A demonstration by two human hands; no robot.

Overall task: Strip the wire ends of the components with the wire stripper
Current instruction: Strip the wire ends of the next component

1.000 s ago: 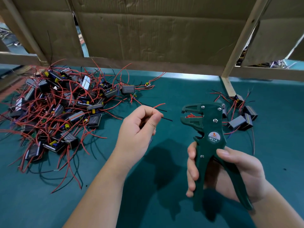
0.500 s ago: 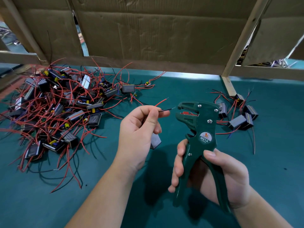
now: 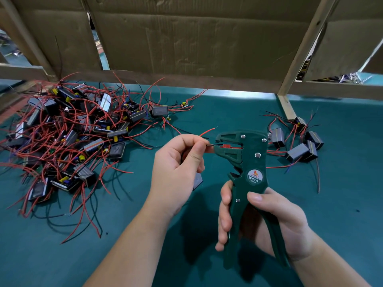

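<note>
I'm judging the job to be in its early part, with most of the work left. My left hand [image 3: 176,162] is pinching a black wire [image 3: 211,144] between thumb and forefinger and feeding its end into the mouth of the wire stripper [image 3: 250,156]. My right hand [image 3: 269,220] is wrapping around the two handles, which are standing spread, so I'm reading the squeeze as not yet made. One component [image 3: 198,180] is hanging under the left hand above the middle of the surface [image 3: 145,255]. Its red wire [image 3: 207,131] is sticking up free beside the tool, with what may be bare metal at its tip. I'm counting one stripper and one component in hand. A small group [image 3: 298,153] of five boxes, perhaps six, is lying toward the far edge on the right side. I'm taking these for the finished ones, though their wire ends are too small for me to check. Toward the far left corner a pile [image 3: 72,137] is lying tangled in red and black leads. It is holding dozens of components, too knotted for me to count exactly. Cardboard [image 3: 196,38] is closing off the far edge.
</note>
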